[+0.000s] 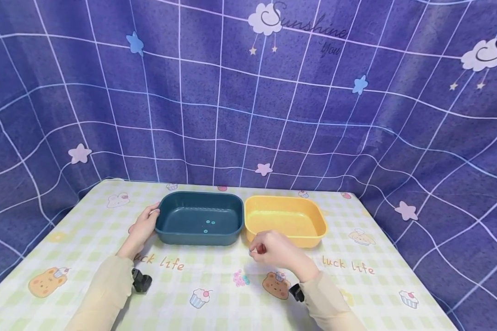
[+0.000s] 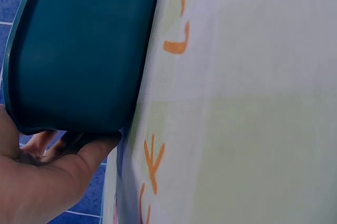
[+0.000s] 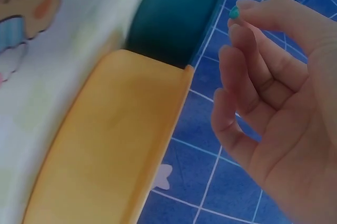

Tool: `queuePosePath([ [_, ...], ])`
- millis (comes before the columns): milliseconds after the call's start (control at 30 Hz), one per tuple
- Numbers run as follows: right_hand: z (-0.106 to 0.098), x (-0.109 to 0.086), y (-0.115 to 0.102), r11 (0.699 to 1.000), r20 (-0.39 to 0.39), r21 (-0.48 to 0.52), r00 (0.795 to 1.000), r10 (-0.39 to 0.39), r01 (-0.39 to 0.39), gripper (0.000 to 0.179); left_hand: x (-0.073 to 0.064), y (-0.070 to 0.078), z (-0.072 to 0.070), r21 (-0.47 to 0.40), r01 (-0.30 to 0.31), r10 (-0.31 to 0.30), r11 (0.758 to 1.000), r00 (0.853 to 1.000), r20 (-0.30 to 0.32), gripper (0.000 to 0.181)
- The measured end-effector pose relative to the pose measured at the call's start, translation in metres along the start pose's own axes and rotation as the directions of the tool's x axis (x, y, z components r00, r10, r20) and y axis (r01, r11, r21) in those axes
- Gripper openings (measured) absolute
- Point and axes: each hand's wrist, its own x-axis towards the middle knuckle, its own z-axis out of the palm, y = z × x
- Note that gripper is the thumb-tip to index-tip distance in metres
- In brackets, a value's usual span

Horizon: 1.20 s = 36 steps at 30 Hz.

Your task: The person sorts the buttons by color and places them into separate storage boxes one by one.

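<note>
My left hand [image 1: 144, 226] holds the left end of a dark teal rectangular basin [image 1: 199, 239]. In the left wrist view its thumb [image 2: 100, 151] lies along the basin's outer wall, and the other fingers are partly hidden. My right hand [image 1: 275, 250] is raised in front of the yellow basin [image 1: 310, 242], pinching a small teal bead [image 3: 234, 12] between thumb and index finger. The remaining fingers are loosely curled. Several small teal beads [image 1: 208, 221] lie on the teal basin's floor. A small pile of pink beads [image 1: 238, 277] and teal beads [image 1: 246, 280] sits on the tablecloth, nearer me.
The two basins stand side by side, touching or nearly so, toward the back of the table. A checked tablecloth [image 1: 170, 299] printed with cartoon figures covers the table. Behind it hangs a blue gridded curtain [image 1: 240, 92]. Dark wrist camera mounts sit under both sleeves.
</note>
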Motion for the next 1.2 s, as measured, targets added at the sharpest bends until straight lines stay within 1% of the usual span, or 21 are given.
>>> queuePosePath([
  [200,-0.001,0.016,0.000,0.999,-0.031,-0.005,0.999,-0.043,0.042,0.008,0.000,0.001,-0.002,0.002,0.002,-0.002,1.000,1.000,-0.012,0.054],
  [500,-0.002,0.033,-0.001,0.999,-0.037,-0.019,0.998,-0.044,0.044,0.008,-0.001,0.003,-0.001,0.009,0.012,-0.011,1.000,1.000,-0.022,0.054],
  [533,-0.002,0.035,-0.001,0.999,-0.038,-0.018,0.998,-0.041,0.040,0.008,-0.001,0.002,-0.001,0.008,0.014,-0.014,1.000,0.999,-0.035,0.054],
  [600,-0.002,0.038,-0.002,0.999,-0.041,-0.016,0.999,-0.030,0.029,0.008,-0.001,0.003,-0.001,0.005,0.016,-0.016,1.000,0.999,-0.035,0.053],
  [900,-0.001,0.054,-0.002,1.000,-0.020,-0.011,1.000,0.021,-0.021,0.004,-0.002,0.005,0.000,-0.010,0.011,-0.011,1.000,1.000,-0.014,0.052],
  [1133,0.001,0.068,-0.005,0.998,0.012,0.004,0.998,0.064,-0.064,0.005,-0.005,0.006,0.000,0.017,-0.006,0.006,1.000,1.000,-0.021,0.052],
  [1200,0.002,0.073,-0.004,0.998,0.012,0.004,0.998,0.060,-0.060,0.006,-0.004,0.005,0.001,0.020,-0.005,0.005,1.000,1.000,-0.024,0.052],
])
